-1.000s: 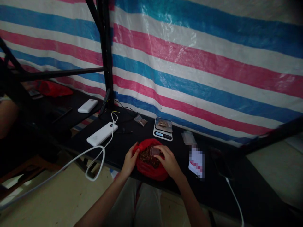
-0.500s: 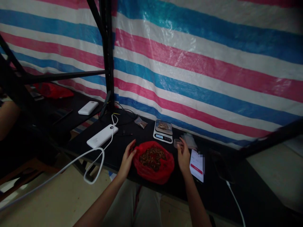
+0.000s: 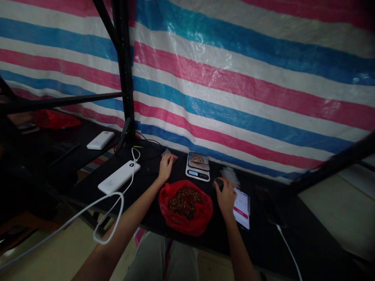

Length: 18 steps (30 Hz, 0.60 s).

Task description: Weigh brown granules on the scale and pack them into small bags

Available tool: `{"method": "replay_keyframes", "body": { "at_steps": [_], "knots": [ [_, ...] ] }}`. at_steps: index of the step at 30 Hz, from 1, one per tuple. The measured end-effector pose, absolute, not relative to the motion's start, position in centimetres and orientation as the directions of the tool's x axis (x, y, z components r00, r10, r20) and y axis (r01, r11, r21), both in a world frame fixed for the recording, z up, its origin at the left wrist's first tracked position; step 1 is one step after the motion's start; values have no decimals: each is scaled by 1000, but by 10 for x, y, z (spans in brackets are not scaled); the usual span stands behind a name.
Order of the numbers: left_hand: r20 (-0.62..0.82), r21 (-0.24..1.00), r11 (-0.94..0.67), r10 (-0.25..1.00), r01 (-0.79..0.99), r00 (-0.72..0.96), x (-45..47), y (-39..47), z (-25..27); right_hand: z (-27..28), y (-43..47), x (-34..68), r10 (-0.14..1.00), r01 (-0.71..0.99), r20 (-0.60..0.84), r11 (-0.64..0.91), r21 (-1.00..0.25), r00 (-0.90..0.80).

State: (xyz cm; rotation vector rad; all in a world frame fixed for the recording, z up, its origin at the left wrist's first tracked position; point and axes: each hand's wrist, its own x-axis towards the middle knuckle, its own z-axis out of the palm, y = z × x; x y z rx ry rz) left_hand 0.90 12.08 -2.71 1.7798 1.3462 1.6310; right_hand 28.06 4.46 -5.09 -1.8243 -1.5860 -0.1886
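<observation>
A red plastic bag (image 3: pixel 197 224), its mouth spread wide, holds a heap of small brown dried pieces (image 3: pixel 184 201) and sits between my forearms. My left hand (image 3: pixel 166 168) reaches past it, fingers closed over a small clear packet (image 3: pixel 166 152) and partly hiding it. On the right, my right hand (image 3: pixel 226 197) has its fingers around a small round plastic cup (image 3: pixel 218 182), which looks dark and blurred. Between both hands stands a white digital scale (image 3: pixel 198 175) with a filled clear packet (image 3: pixel 197 158) on its plate.
Flat clear bags (image 3: pixel 231 176) and a lit phone (image 3: pixel 241 208) lie by my right hand. A dark phone (image 3: pixel 269 207) with a white cable is farther right. Left are a white power bank (image 3: pixel 118 177), a looping cable (image 3: pixel 121 218) and a black metal frame (image 3: pixel 124 78).
My left hand has left the red bag's side and moved forward onto the small packet. My right hand now closes around the cup beside it. The view has shifted slightly.
</observation>
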Motion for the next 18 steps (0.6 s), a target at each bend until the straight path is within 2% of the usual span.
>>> {"method": "replay_keyframes", "body": {
  "at_steps": [6,10,18],
  "knots": [
    [592,676,-525,805,518,43,17,112,-38,-25,106,290,849,913,498,47,-405,177],
    [597,615,-555,792,560,130,16,112,-38,-20,158,291,911,866,391,86,-492,131],
    [581,635,-499,812,590,61,12,124,-42,-32,192,293,946,821,303,82,-564,114]
  ]
}}
